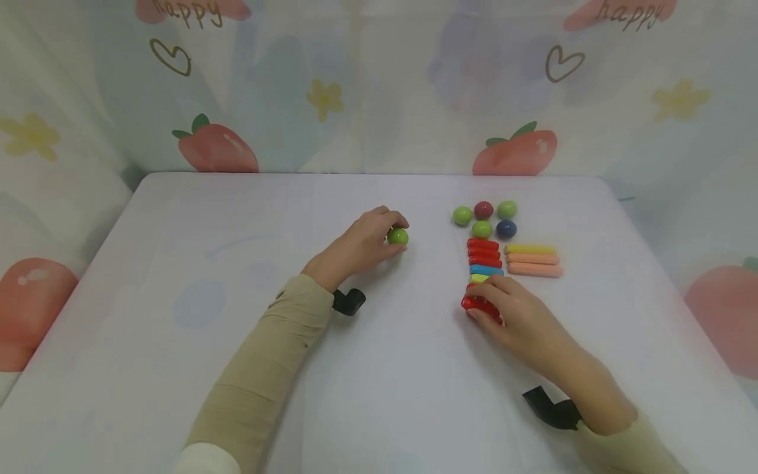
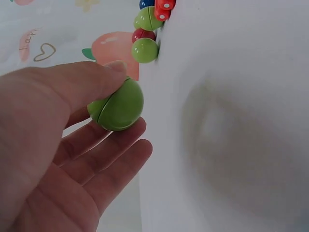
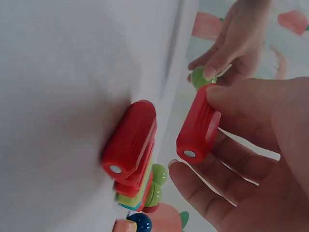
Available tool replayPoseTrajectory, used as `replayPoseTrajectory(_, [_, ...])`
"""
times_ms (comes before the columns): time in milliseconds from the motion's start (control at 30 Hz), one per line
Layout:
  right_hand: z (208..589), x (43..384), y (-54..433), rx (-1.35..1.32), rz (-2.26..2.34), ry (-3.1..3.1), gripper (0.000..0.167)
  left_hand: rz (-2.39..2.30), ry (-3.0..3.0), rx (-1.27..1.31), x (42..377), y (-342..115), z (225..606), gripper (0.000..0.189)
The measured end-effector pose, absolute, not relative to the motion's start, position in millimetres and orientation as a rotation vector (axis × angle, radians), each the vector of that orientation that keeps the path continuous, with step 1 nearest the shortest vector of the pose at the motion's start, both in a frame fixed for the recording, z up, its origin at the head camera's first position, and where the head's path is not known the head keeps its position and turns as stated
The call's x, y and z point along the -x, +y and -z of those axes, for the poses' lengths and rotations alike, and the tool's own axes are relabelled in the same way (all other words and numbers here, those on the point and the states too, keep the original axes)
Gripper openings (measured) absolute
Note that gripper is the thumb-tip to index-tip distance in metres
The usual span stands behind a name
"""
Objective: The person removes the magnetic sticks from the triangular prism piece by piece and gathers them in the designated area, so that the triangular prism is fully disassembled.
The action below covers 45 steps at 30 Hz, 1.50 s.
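Above the middle of the table, my left hand (image 1: 366, 243) pinches a glossy green ball (image 2: 123, 106) between thumb and fingers; a seam line runs round the ball. My right hand (image 1: 527, 322) holds a short red stick (image 3: 197, 128) with a white dot on its end, pinched by the thumb and fingers. It is slightly above another red stick (image 3: 131, 140), at the near end of a column. Farther up that column lie a yellow-green stick (image 1: 478, 279), a blue stick (image 1: 485, 270) and several red sticks (image 1: 484, 253). My fingers partly hide the column's near end.
Beyond the column sit green balls (image 1: 462, 215), a dark red ball (image 1: 483, 210) and a dark blue ball (image 1: 506, 229). Right of it lie a yellow stick (image 1: 531, 249) and two peach sticks (image 1: 534, 269). A printed cloth (image 1: 391, 85) hangs behind the white table (image 1: 237, 368).
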State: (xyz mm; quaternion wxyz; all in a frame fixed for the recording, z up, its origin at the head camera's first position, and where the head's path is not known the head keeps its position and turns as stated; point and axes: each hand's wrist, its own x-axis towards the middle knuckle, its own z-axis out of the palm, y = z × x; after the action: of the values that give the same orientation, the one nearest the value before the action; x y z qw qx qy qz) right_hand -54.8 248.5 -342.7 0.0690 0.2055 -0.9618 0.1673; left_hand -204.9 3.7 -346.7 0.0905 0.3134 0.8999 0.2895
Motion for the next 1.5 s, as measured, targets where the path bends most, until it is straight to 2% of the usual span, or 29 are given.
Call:
replayPoseTrajectory(733, [356,54,257,-0.653,-0.433,-3.012,0.033,-0.855,2.69,-0.786,254,56,343,0.038])
replayPoseTrajectory(1133, [362,56,256,-0.678,-0.399,-2.975,0.034,-0.764,2.752,-0.776,251,67,360,0.044])
replayPoseTrajectory(1500, [360,55,258,-0.626,-0.342,-2.976,0.047,-0.756,2.773,-0.826,245,66,367,0.049])
